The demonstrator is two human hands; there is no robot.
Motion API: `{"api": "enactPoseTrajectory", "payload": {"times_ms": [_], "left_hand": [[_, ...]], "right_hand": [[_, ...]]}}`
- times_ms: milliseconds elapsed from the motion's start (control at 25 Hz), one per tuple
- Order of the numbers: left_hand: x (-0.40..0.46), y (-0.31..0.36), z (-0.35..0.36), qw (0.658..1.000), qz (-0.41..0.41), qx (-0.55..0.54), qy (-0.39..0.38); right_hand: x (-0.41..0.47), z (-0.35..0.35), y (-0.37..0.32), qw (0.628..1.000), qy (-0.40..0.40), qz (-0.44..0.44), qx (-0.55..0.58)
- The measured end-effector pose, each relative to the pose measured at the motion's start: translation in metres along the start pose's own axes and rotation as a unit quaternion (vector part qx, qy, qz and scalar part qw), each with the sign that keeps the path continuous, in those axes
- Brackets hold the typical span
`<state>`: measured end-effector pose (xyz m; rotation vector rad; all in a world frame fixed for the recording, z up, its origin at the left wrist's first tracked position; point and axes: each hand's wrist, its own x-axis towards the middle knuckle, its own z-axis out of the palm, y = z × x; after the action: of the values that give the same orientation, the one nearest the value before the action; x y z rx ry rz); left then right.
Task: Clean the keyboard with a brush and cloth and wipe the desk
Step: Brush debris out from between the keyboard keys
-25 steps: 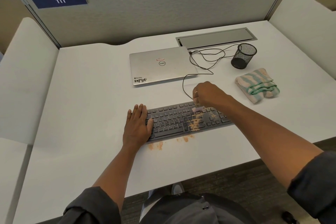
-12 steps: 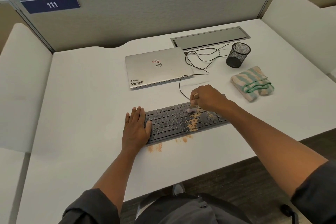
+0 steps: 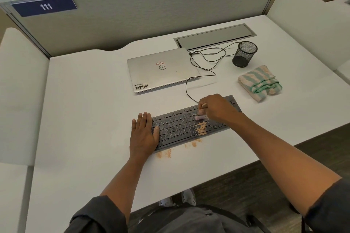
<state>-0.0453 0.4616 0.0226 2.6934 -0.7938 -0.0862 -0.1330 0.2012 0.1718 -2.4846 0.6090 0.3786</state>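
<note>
The keyboard lies flat on the desk, near its front edge, with orange crumbs on the right-middle keys and 2 more patches on the desk just in front of it. The left hand rests flat on the left end of the keyboard, fingers straight and close together, holding nothing. The right hand is curled around a small brush — its pale head touches the keys just above the crumbs.

The keyboard looks thin and light, so I think it slides easily under brush strokes; pressing down on one end, as the left hand does, is a good way to hold it. It is stiff, but the keys are small and can pop, so light strokes are better. The brush is small and light, and a pinch near its head gives control.

The cloth lies folded to the right, well apart from the keyboard, near the cup. It is soft and limp — best to take it by the whole folded bundle. The cable is loose and may catch.
</note>
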Motion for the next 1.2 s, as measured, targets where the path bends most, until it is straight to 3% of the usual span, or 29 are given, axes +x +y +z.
{"api": "enactPoseTrajectory", "payload": {"times_ms": [240, 400, 560, 640, 800, 960, 1080, 1200], "left_hand": [[0.0, -0.001, 0.0, 1.0, 0.001, 0.003, -0.009], [0.002, -0.001, 0.001, 1.0, 0.001, 0.004, -0.008], [0.0, -0.001, 0.0, 1.0, 0.003, 0.004, -0.008], [0.0, -0.001, 0.0, 1.0, 0.004, 0.001, -0.005], [0.0, -0.001, 0.0, 1.0, -0.001, 0.001, -0.01], [0.0, 0.0, -0.001, 1.0, -0.001, -0.003, -0.012], [0.0, -0.001, -0.001, 1.0, 0.0, 0.001, -0.012], [-0.001, 0.0, -0.001, 1.0, 0.002, -0.003, -0.012]], "right_hand": [[-0.009, -0.004, 0.015, 0.993, 0.042, 0.012, -0.11], [-0.007, -0.001, 0.006, 0.996, 0.08, 0.0, 0.027], [-0.002, 0.015, -0.008, 0.99, 0.066, 0.012, 0.123], [-0.004, 0.014, -0.005, 0.991, 0.075, 0.033, 0.109], [0.0, 0.004, -0.008, 0.995, 0.094, 0.014, -0.035], [0.004, 0.011, -0.017, 0.996, 0.084, 0.015, 0.017], [0.008, 0.009, -0.015, 0.998, 0.031, 0.05, 0.002], [0.013, 0.001, -0.015, 0.997, 0.052, 0.047, 0.028]]}}
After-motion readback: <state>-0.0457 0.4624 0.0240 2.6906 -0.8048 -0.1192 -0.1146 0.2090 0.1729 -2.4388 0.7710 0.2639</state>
